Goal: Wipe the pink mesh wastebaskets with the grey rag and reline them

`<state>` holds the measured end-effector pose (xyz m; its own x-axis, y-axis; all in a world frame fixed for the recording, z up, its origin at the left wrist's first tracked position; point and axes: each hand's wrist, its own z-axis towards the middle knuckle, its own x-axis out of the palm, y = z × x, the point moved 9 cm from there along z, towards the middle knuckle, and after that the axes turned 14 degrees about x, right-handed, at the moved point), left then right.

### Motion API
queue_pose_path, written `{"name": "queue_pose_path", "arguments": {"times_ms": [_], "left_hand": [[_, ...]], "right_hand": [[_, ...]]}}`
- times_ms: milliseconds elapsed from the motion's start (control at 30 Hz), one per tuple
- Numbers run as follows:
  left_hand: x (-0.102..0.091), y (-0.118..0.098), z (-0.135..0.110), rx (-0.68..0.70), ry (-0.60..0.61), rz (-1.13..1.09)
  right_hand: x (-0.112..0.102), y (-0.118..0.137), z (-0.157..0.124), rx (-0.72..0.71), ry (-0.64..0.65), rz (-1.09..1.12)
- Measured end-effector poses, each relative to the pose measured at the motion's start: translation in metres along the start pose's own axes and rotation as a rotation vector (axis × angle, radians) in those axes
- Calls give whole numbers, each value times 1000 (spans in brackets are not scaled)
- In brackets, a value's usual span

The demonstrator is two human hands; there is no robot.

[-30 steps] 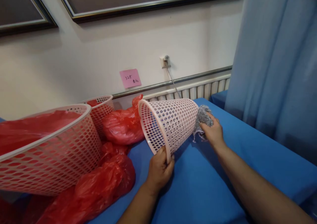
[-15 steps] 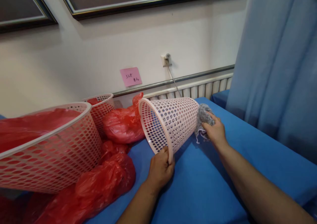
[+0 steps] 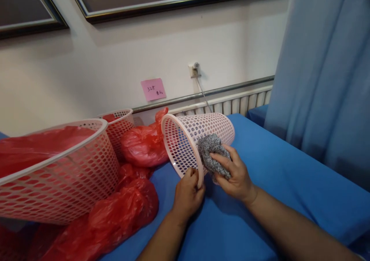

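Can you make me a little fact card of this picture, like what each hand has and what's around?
Left hand: grips a pink perforated wastebasket by its rim
Right hand: holds gray cloth against that wastebasket's outside
Wastebasket pose: tipped sideways, mouth toward picture left
Underneath: blue cover
Nearby: large red-lined basket, smaller basket, red plastic bag
Wall: pink handwritten note

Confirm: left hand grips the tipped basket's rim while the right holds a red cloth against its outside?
No, the cloth is grey in the head view. The left hand grips the rim of the tipped basket; the right hand holds the cloth against its outside.
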<state>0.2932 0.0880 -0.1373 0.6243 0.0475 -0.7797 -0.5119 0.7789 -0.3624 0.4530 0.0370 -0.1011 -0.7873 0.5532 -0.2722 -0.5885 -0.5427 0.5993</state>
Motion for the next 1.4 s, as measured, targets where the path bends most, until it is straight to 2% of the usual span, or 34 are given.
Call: {"name": "queue_pose_path", "arguments": {"times_ms": [67, 133, 200, 267, 333, 433, 500, 533, 600, 667, 767, 833, 900, 967, 1067, 1133, 1167, 1233, 1267, 1333, 1400], "left_hand": [[-11, -8, 2, 45, -113, -74], [-18, -13, 3, 68, -169, -109], [-22, -13, 2, 67, -175, -88], [-23, -10, 1, 53, -160, -49], [-20, -4, -2, 23, -131, -7], [-9, 7, -5, -76, -20, 66], [0, 14, -7, -153, 71, 111], [5, 16, -8, -181, 115, 127], [13, 18, -8, -208, 179, 149], [18, 17, -8, -193, 219, 155], [22, 13, -6, -137, 230, 136], [23, 13, -7, -118, 237, 127], [24, 15, -7, -120, 250, 157], [23, 18, -7, -134, 251, 214], [23, 17, -5, -116, 249, 249], [27, 16, -5, -84, 274, 232], [29, 15, -5, -71, 291, 218], [30, 16, -7, -72, 314, 186], [29, 17, -8, -87, 311, 163], [23, 17, -9, -118, 256, 94], [11, 8, -6, -93, 131, 1]], "right_hand": [[2, -10, 5, 28, 37, -2], [6, -12, 5, 12, 89, 19], [10, -13, 4, 4, 112, 29], [8, -30, 9, 92, 57, 2], [-6, -71, 18, 319, -80, -41], [-32, -150, 22, 761, -283, -8], [-39, -176, 22, 910, -341, 30], [-40, -176, 23, 899, -346, 29], [-37, -144, 27, 717, -318, -12], [-25, -85, 23, 413, -236, -45], [-3, 3, -2, -18, -63, -28], [4, 28, -14, -146, 2, 4], [4, 14, -9, -67, -11, -1], [-2, -34, 5, 180, -85, -54], [-14, -121, 19, 641, -167, -131], [-20, -153, 20, 822, -198, -140], [-24, -154, 22, 825, -223, -133], [-29, -128, 25, 649, -262, -109], [-28, -104, 26, 501, -254, -93], [-19, -51, 19, 201, -160, -65], [-8, -8, 7, -10, -31, -43]]}}
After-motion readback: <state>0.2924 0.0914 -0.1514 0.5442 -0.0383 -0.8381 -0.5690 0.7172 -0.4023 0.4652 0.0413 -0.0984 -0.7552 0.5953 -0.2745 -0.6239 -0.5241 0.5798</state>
